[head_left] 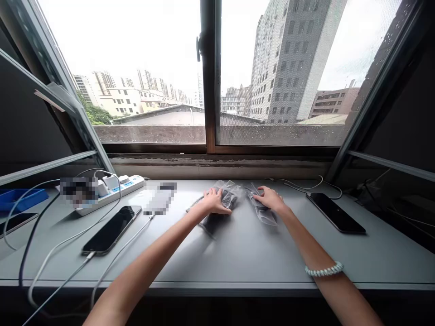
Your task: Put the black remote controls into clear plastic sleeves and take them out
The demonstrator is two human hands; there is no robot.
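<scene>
My left hand (213, 202) lies over a clear plastic bag (229, 189) with something dark inside, its fingers spread and the thumb stretched to the right. Just right of it, a second clear plastic bag (268, 218), also with dark contents, rests on the grey tabletop (238, 265). My right hand (271, 199) has its fingers and thumb closed on the right edge of that second bag. What the dark contents are cannot be made out. A beaded band (324, 270) circles my right wrist.
A black phone (335, 213) lies at the right; another phone (112, 230) with a cable plugged in lies at the left. Behind it stand a white power strip (134, 184) and a blurred-out device (159, 199). Cables hang over the front edge. A blue tray (23, 199) sits far left.
</scene>
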